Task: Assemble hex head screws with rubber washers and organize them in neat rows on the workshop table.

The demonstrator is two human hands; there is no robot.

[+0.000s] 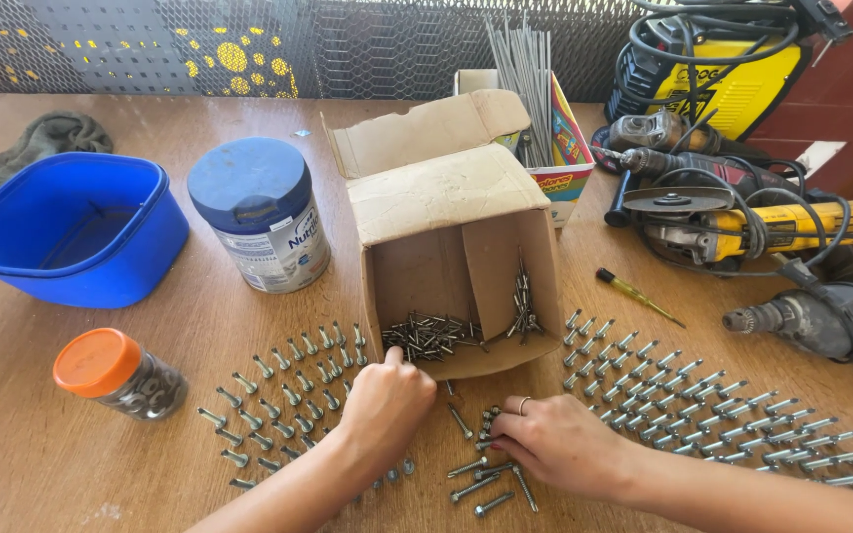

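On the wooden table (199, 326), both hands work among loose screws near the front edge. The left hand (385, 403) rests knuckles-up just in front of the open cardboard box (456, 247), its fingers curled down onto the table; whether it grips a screw cannot be told, since the fingertips are hidden. The right hand (557, 441), a ring on one finger, lies just beside it with its fingertips pinched on a small clump of screws (488, 422). More loose screws (481, 484) lie scattered below and between the two hands. The box lies on its side with its mouth toward the person, and a heap of dark screws (431, 336) sits inside it. To the left of the box, screws stand head-down in curved rows (283, 395); to the right, a wider band of screws in rows (703, 405) runs toward the right edge. Toward the left edge sit a blue plastic tub (76, 227), a tin with a blue lid (261, 212) and a small jar with an orange lid (120, 375). A yellow-handled screwdriver (637, 294) lies right of the box, near the power tools (742, 217) at the far right corner.
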